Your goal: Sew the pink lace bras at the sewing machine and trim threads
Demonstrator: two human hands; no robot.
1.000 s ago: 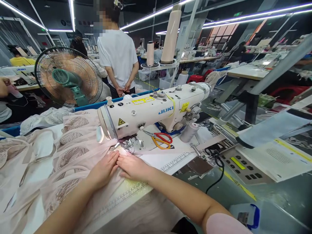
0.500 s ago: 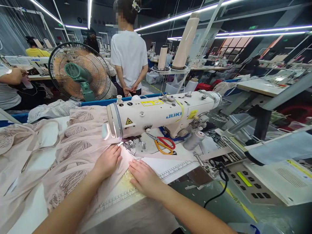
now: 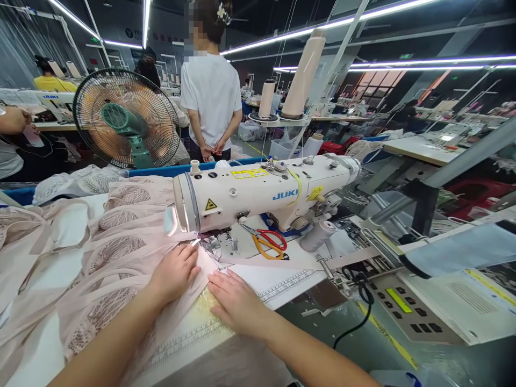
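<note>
Pale pink fabric [image 3: 203, 263] runs under the head of a white sewing machine [image 3: 250, 188]. On it, close to the needle area, rests my left hand [image 3: 173, 271], its fingers bent and pressed together on the cloth. A small white piece shows at those fingertips; I cannot make out what it is. My right hand [image 3: 236, 301] lies flat at the fabric's right edge, fingers stretched out over the ruler-marked table [image 3: 290, 282]. Scissors with red and orange handles [image 3: 271, 243] lie on the machine bed, right of the needle.
Pink lace-patterned garments [image 3: 116, 252] spread over the table's left side. A grey thread cone [image 3: 318, 236] stands beside the machine. At the right is a control box [image 3: 411, 306]. Behind the machine are a large fan [image 3: 127, 121] and a standing person in a white shirt [image 3: 212, 99].
The whole view has shifted slightly, with most things now a little further left. Both hands keep nearly the same places on the fabric and table.
</note>
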